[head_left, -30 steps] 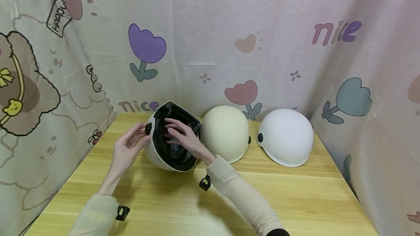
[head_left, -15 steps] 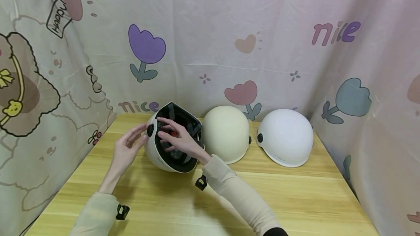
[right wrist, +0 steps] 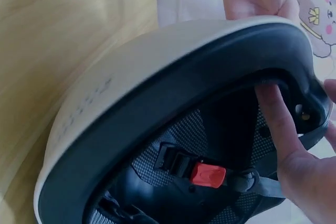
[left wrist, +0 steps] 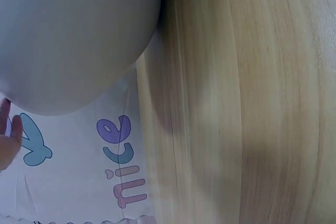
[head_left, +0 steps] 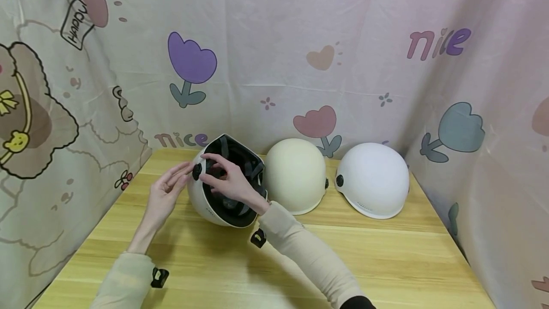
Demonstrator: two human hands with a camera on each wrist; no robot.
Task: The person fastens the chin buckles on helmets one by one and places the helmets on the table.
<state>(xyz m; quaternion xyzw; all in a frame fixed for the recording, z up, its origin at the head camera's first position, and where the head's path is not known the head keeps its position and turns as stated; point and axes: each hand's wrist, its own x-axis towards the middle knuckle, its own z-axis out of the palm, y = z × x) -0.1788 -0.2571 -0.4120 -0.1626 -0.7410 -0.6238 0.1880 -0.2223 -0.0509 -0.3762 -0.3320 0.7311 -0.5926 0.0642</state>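
Observation:
A pale helmet (head_left: pixel 201 204) lies tipped on its side at the left, its black-lined opening facing me. My left hand (head_left: pixel 165 197) holds its fairly straight fingertips and thumb against the outer shell around a black round knob (head_left: pixel 197 171). Reaching across the opening, my right hand (head_left: pixel 231 180) pinches the left rim by that knob. In the right wrist view its thumb (right wrist: pixel 281 121) presses on the inner lining while other fingers sit at the rim's edge. A strap with a red buckle (right wrist: pixel 208 175) hangs inside. The left wrist view shows mostly smooth shell (left wrist: pixel 73 40).
A cream helmet (head_left: pixel 295 175) stands right beside the tipped one. Farther right is a white helmet (head_left: pixel 374 180), also dome up. All are on a wooden table (head_left: pixel 206 271), with a printed cloth (head_left: pixel 257 37) hanging behind and at the sides.
My right hand has moved left, from the middle of the opening to the rim by the knob. The helmet has shifted very slightly right; my left hand stays nearly still.

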